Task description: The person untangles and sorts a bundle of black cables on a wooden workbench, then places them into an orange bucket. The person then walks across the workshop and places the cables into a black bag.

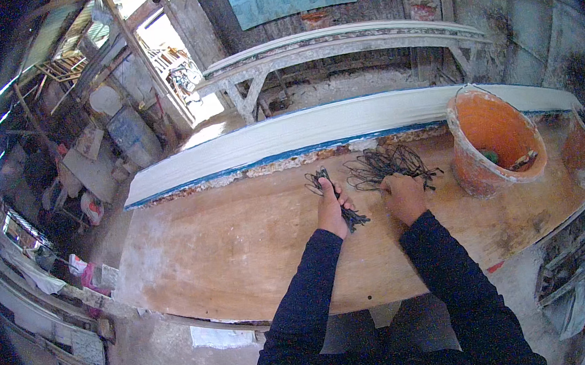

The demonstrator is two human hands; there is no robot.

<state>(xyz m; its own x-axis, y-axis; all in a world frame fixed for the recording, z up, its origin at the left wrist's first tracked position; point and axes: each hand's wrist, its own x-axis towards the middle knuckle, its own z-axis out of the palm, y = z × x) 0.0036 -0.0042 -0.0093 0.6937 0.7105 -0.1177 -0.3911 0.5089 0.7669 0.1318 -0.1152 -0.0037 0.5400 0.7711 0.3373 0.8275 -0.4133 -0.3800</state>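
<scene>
In my left hand [331, 208] is a bunch of thin dark wire loops [357, 218], with the fingers wrapped round its middle. Its ends stick out above and below the fist. To the right, a loose tangle of similar dark wire loops [382, 163] lies on the wooden board. My right hand [404, 196] is at the near edge of that tangle, its fingers closed on the wire strands. The fingertips are partly hidden behind the back of the hand, so how many strands it grips cannot be made out.
An orange bucket [469, 163] streaked with white stands right of the tangle, with small items inside; another worn bucket [583, 154] is beyond it. A long white moulding with a blue edge [289, 144] runs along the board's [243, 257] far side. Behind stands a white-crusted bench [336, 48].
</scene>
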